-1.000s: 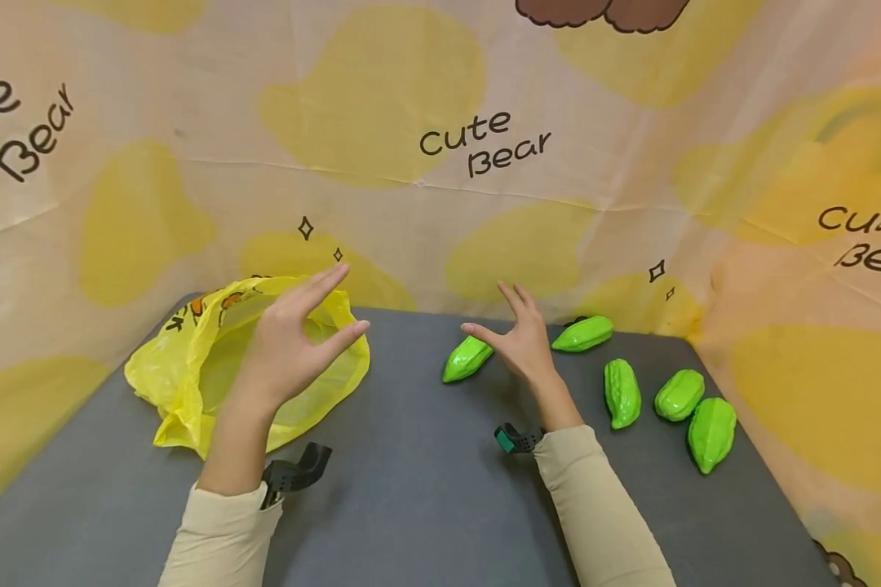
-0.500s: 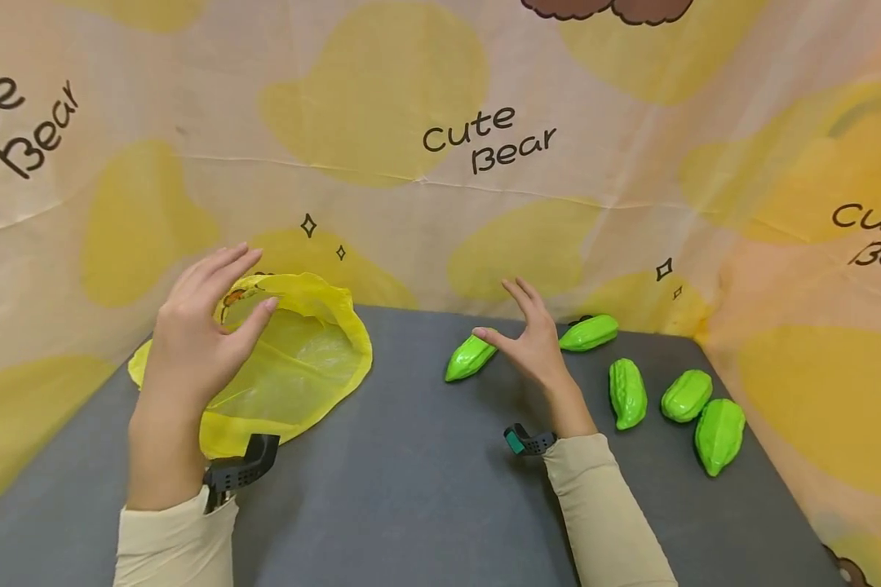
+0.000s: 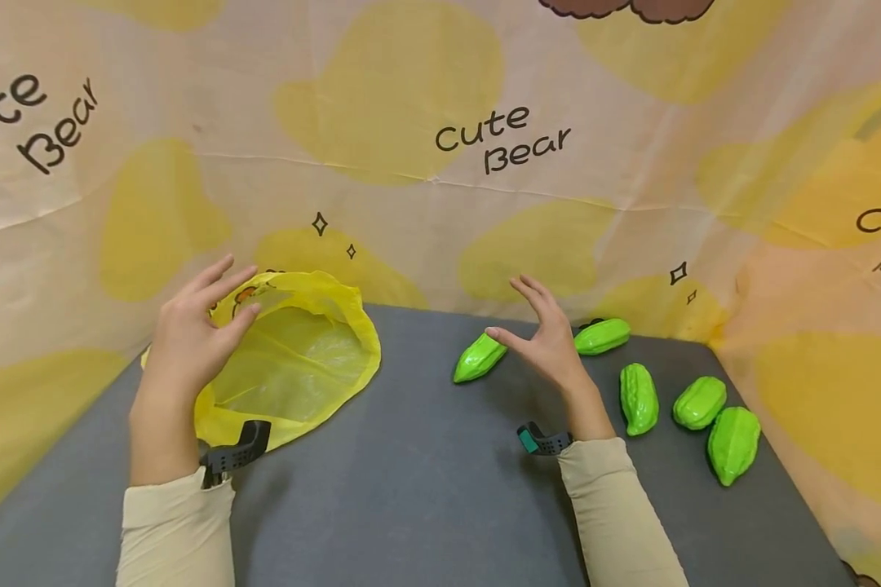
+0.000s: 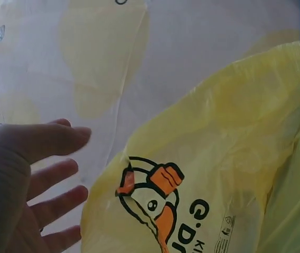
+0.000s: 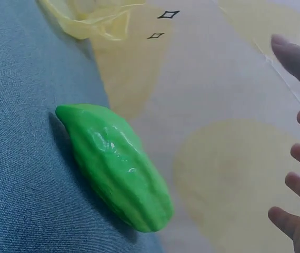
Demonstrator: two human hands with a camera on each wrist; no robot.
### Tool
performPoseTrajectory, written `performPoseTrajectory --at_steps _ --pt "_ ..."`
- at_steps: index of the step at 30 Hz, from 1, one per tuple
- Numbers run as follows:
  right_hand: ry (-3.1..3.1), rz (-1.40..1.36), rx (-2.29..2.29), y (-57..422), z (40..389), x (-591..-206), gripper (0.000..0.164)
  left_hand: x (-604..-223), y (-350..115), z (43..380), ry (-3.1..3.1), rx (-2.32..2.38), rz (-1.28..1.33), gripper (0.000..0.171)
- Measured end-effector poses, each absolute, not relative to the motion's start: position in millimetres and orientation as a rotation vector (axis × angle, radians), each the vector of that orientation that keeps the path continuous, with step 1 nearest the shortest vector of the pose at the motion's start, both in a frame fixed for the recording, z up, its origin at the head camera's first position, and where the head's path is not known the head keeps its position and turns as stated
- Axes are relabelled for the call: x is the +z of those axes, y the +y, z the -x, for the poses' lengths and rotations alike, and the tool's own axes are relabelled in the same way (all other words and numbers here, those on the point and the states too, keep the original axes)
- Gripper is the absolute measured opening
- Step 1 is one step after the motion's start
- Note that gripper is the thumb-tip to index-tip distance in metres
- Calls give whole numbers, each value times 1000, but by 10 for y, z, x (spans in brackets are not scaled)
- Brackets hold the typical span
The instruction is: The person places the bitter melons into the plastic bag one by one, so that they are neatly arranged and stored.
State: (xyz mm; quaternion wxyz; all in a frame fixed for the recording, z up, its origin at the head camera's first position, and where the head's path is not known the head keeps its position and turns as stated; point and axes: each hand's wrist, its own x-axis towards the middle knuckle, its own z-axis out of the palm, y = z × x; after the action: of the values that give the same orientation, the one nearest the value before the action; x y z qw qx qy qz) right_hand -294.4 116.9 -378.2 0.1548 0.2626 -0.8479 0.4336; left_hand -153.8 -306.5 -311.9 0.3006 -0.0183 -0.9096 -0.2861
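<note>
My left hand (image 3: 194, 338) is raised at the left side of a yellow plastic bag (image 3: 294, 371), fingers spread and thumb apart, holding nothing. The bag lies with its mouth gaping, and the hand hides its left part. In the left wrist view, a printed duck (image 4: 150, 203) shows on the bag beside the fingers. My right hand (image 3: 552, 346) hovers beside a glossy green bitter melon (image 3: 479, 360), thumb overlapping its upper end in the head view. Nothing is between the right fingers. The right wrist view shows this bitter melon (image 5: 118, 168) whole, apart from the fingertips.
Several more bitter melons lie to the right: one (image 3: 604, 336) near the back cloth, one (image 3: 639, 399) nearer, and a pair (image 3: 734, 446) close to the right edge. The grey table (image 3: 404, 489) is enclosed by a printed cloth (image 3: 382, 98) behind and at both sides.
My left hand has moved left, from in front of the bag's mouth to its left side, uncovering the opening. The right hand stays by the same bitter melon while the head view shifts slightly.
</note>
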Motion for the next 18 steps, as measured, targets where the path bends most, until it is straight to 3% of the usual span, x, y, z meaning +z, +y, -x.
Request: performPoseTrajectory --at_steps 6,18 --pt "-2446 -818 1227 1171 2953 -3786 77 -3156 -3202 1545 -2543 -789 -2 54" --pt "-2472 -908 1232 1144 2982 -3902 75 -3228 -3311 1526 -2673 -747 -87 41"
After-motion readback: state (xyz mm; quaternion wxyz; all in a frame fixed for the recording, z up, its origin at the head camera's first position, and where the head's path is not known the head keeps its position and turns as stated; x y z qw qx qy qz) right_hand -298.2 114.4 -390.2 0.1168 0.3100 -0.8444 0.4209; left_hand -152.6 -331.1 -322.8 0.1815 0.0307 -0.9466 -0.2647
